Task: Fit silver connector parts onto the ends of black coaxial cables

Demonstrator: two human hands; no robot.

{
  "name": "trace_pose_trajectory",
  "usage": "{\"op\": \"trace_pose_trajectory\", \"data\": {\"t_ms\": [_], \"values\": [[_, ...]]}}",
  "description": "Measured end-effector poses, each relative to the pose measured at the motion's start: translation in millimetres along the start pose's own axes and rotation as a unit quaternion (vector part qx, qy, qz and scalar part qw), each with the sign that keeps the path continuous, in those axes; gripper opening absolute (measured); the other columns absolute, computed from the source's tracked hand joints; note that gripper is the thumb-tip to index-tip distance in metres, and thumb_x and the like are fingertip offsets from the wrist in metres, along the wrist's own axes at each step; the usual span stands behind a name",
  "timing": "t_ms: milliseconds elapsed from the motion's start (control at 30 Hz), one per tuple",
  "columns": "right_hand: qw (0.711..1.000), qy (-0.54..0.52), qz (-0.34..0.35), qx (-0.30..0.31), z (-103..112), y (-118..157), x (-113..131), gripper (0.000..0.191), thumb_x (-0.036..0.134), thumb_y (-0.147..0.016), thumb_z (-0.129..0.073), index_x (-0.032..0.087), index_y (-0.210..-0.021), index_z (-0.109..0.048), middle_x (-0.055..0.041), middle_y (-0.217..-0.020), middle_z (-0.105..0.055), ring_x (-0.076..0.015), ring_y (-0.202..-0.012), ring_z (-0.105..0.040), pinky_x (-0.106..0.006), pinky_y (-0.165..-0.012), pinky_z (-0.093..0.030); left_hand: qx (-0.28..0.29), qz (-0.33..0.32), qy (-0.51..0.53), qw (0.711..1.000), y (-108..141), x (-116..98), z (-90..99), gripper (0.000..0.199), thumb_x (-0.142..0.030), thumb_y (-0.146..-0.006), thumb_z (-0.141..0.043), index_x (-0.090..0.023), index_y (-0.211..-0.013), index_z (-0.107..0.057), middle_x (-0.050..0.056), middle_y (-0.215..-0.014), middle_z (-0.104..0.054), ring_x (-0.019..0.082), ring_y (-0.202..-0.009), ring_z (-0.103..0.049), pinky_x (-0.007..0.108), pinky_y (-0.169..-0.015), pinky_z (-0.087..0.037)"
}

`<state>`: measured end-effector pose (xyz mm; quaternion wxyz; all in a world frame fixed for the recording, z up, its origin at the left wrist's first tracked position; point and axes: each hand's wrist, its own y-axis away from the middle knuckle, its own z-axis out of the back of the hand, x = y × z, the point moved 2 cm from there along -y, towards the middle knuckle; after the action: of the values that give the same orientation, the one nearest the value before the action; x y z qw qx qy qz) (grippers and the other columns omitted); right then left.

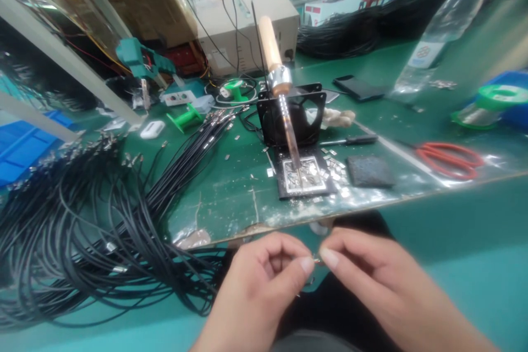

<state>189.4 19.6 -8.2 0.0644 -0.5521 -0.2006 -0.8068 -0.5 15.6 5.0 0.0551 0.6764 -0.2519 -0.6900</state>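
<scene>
My left hand (274, 280) and my right hand (367, 264) meet in front of the table's near edge, thumbs pinched against fingers. Between the fingertips shows a small metallic piece (317, 260), too small and blurred to name. Beyond them, on the table, a soldering iron (270, 44) with a wooden handle leans tip-down over a tray of small metal pieces (284, 181). A black fan frame (291, 115) stands behind that tray. To the left, a large bundle of black cables (103, 231) hangs over the edge, many ends tipped with metal.
Right of the tray lie a dark block (370, 171), a screwdriver (357, 139) and red-handled scissors (449, 159). A plastic bottle (427, 55), a phone (357, 88) and a green solder spool (490, 99) stand or lie farther off. Blue bins (25, 148) are at the left.
</scene>
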Motion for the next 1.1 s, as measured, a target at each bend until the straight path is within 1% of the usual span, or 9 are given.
{"op": "trace_pose_trajectory", "data": {"t_ms": [133, 267, 400, 467, 600, 767, 967, 1100], "values": [[1.0, 0.01, 0.007, -0.001, 0.8, 0.2, 0.4, 0.05, 0.059, -0.102, -0.048, 0.018, -0.083, -0.07, -0.0017, -0.08, -0.065, -0.0084, -0.075, -0.056, -0.018, -0.069, -0.044, -0.014, -0.005, 0.002, 1.0, -1.1, 2.3, -0.9, 0.022, -0.036, -0.095, -0.077, -0.015, -0.091, -0.074, 0.0, -0.087, -0.067, 0.01, -0.075, -0.052, 0.022, -0.067, -0.04], [1.0, 0.016, 0.006, 0.003, 0.7, -2.1, -3.4, 0.05, 0.06, -0.102, -0.048, 0.018, -0.083, -0.07, -0.001, -0.081, -0.064, -0.008, -0.076, -0.056, -0.018, -0.07, -0.043, -0.011, -0.013, 0.018, 1.0, -3.9, 3.6, -1.2, 0.02, -0.035, -0.094, -0.078, -0.016, -0.09, -0.073, 0.001, -0.093, -0.07, 0.012, -0.079, -0.055, 0.022, -0.072, -0.044], [1.0, -0.003, 0.004, 0.022, 1.8, -2.6, -3.6, 0.048, 0.058, -0.102, -0.049, 0.018, -0.082, -0.068, 0.0002, -0.081, -0.061, -0.0067, -0.076, -0.054, -0.017, -0.07, -0.043, -0.013, -0.021, 0.024, 0.999, -5.3, 2.8, -2.2, 0.019, -0.033, -0.093, -0.077, -0.017, -0.085, -0.071, 0.003, -0.096, -0.07, 0.013, -0.082, -0.057, 0.024, -0.074, -0.046], [0.999, -0.01, 0.002, 0.034, 2.9, -2.0, -2.9, 0.048, 0.058, -0.102, -0.05, 0.018, -0.082, -0.066, 0.0003, -0.081, -0.06, -0.0067, -0.076, -0.053, -0.018, -0.07, -0.042, -0.009, -0.022, 0.021, 0.999, -4.9, 2.8, -2.9, 0.019, -0.031, -0.092, -0.077, -0.017, -0.083, -0.069, 0.003, -0.097, -0.071, 0.013, -0.081, -0.056, 0.024, -0.073, -0.045], [0.999, -0.007, -0.006, 0.054, 4.9, -3.6, -1.8, 0.05, 0.06, -0.101, -0.048, 0.017, -0.082, -0.066, -0.0008, -0.084, -0.061, -0.0082, -0.079, -0.054, -0.019, -0.072, -0.042, 0.0, -0.014, 0.031, 0.999, -5.7, 5.2, -2.3, 0.021, -0.03, -0.091, -0.077, -0.016, -0.08, -0.067, 0.002, -0.094, -0.07, 0.011, -0.075, -0.052, 0.024, -0.068, -0.042], [0.998, 0.005, -0.02, 0.063, 7.1, -7.2, 0.6, 0.047, 0.057, -0.099, -0.048, 0.017, -0.083, -0.067, -0.0011, -0.083, -0.063, -0.0091, -0.079, -0.055, -0.02, -0.072, -0.043, 0.003, 0.001, 0.052, 0.999, -10.4, 8.2, -0.6, 0.018, -0.028, -0.088, -0.079, -0.015, -0.082, -0.068, 0.002, -0.093, -0.07, 0.007, -0.066, -0.045, 0.023, -0.057, -0.031], [0.997, 0.024, -0.034, 0.07, 10.2, -7.7, 5.0, 0.048, 0.058, -0.098, -0.048, 0.017, -0.083, -0.068, -0.001, -0.081, -0.064, -0.0091, -0.076, -0.055, -0.02, -0.07, -0.042, 0.01, 0.003, 0.085, 0.996, -12.5, 9.2, -0.2, 0.02, -0.028, -0.086, -0.082, -0.015, -0.078, -0.069, 0.001, -0.091, -0.071, 0.005, -0.06, -0.039, 0.022, -0.053, -0.025], [0.996, 0.031, -0.043, 0.072, 11.0, -10.5, 6.2, 0.05, 0.06, -0.097, -0.047, 0.017, -0.084, -0.068, -0.001, -0.078, -0.061, -0.0085, -0.073, -0.051, -0.02, -0.067, -0.04, 0.014, 0.002, 0.105, 0.994, -13.9, 9.0, 0.0, 0.022, -0.029, -0.085, -0.084, -0.014, -0.077, -0.069, 0.0, -0.09, -0.071, 0.004, -0.057, -0.036, 0.022, -0.051, -0.023]]}}
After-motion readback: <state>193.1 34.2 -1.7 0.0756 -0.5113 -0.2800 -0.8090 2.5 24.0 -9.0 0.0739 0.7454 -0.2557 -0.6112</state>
